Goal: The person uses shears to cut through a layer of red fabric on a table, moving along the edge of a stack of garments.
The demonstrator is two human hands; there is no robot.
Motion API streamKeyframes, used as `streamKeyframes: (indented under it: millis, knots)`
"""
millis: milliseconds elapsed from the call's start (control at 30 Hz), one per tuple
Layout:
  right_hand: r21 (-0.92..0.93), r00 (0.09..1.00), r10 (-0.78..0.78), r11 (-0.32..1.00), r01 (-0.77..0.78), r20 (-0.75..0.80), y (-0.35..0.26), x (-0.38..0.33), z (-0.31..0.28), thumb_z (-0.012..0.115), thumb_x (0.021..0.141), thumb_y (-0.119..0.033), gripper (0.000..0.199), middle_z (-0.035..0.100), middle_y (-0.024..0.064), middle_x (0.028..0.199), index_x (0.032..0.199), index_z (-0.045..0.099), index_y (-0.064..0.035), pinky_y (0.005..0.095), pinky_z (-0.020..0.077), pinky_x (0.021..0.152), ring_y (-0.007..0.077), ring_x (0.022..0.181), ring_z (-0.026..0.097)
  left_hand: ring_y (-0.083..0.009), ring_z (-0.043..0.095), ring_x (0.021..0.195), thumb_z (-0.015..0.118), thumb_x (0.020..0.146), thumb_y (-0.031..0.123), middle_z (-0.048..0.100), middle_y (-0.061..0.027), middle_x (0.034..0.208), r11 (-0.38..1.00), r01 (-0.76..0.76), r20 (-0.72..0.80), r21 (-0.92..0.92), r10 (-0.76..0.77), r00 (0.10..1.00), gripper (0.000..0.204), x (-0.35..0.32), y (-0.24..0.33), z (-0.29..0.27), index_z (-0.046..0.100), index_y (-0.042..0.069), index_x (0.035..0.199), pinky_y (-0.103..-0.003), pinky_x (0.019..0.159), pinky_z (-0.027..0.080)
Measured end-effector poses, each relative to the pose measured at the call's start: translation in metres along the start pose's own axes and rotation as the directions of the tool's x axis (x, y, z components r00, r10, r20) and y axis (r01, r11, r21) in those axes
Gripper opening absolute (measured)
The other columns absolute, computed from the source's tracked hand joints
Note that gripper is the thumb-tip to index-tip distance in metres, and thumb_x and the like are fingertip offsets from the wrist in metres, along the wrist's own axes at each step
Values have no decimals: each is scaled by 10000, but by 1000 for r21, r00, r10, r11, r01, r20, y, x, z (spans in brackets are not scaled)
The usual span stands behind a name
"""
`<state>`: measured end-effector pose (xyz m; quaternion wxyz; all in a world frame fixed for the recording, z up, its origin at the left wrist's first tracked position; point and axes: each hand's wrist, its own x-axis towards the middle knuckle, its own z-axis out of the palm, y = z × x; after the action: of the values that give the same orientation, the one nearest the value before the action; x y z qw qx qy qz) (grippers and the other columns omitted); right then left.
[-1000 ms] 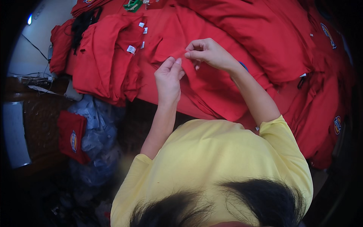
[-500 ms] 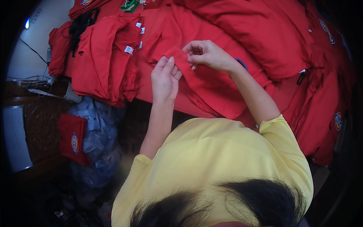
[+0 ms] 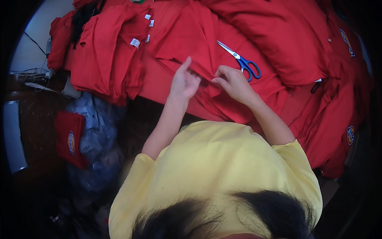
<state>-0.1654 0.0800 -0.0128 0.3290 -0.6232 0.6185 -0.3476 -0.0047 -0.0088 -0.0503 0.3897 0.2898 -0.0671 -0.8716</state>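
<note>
A red garment (image 3: 187,46) lies spread in front of me, its near edge lifted a little. My right hand (image 3: 235,83) pinches that edge between thumb and bent fingers. Just left of it, my left hand (image 3: 185,83) is turned palm up beside the same edge, thumb stretched out and apart from the loosely bent fingers. Those fingertips are partly hidden, and I cannot tell whether they touch the cloth. Beyond my right hand, scissors (image 3: 243,60) with blue handles rest on the red fabric, blades toward the far left.
A stack of folded red garments (image 3: 101,55) with white tags stands on the left. A large bunched red garment (image 3: 274,36) covers the far right, and more red clothing (image 3: 330,115) hangs at the right edge. Clear plastic bags (image 3: 97,135) and a folded red piece (image 3: 71,139) lie lower left.
Both hands have moved nearer to me and to the right. My left hand has loosened from the cloth edge. The scissors, mostly hidden behind my right hand before, now show fully.
</note>
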Motion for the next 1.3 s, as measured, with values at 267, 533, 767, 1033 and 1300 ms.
streamKeyframes:
  millis: [267, 533, 767, 1033, 1300]
  knots:
    - [-90, 979, 202, 975, -201, -5, 17, -20, -6, 613, 825, -133, 157, 607, 168, 776, 846, 579, 19, 378, 441, 641, 319, 730, 593, -266, 394, 1256, 588, 893, 212, 463, -108, 1307, 966, -255, -86, -37, 251, 964, 429, 38, 60, -15, 439, 24, 1249, -413, 1095, 285]
    - [-490, 949, -129, 871, -31, -288, 39, -22, -27, 612, 820, -119, 192, 567, 132, 922, 991, 589, -34, 413, 456, 736, 310, 837, 559, -278, 380, 1280, 560, 908, 216, 449, -118, 1337, 977, -211, -47, 39, 212, 976, 437, 27, 61, -4, 418, 24, 1273, -441, 1099, 280]
    - [-566, 950, -54, 813, -136, -307, 54, -26, -36, 627, 789, -90, 323, 510, 123, 952, 1103, 558, -58, 402, 453, 746, 286, 875, 529, -281, 416, 1245, 597, 875, 185, 473, -113, 1291, 975, -176, -47, 133, 183, 982, 462, 28, 56, -6, 391, 58, 1268, -467, 1073, 295]
    - [-329, 960, -1, 940, -94, -278, 37, -6, -37, 596, 818, -98, 285, 543, 141, 903, 1092, 585, -22, 392, 455, 747, 309, 805, 559, -196, 580, 984, 587, 758, -116, 577, -83, 1080, 800, -221, 29, 558, 247, 969, 478, 7, 5, -14, 410, 72, 1161, -346, 855, 465]
    - [-11, 996, -92, 996, 92, 8, 18, 59, 4, 626, 852, -198, 245, 621, 68, 816, 977, 631, 13, 257, 454, 637, 134, 720, 583, -164, 623, 863, 596, 786, -94, 619, -99, 969, 754, -350, 142, 556, 329, 934, 365, -10, 10, 11, 450, 13, 1104, -272, 759, 519]
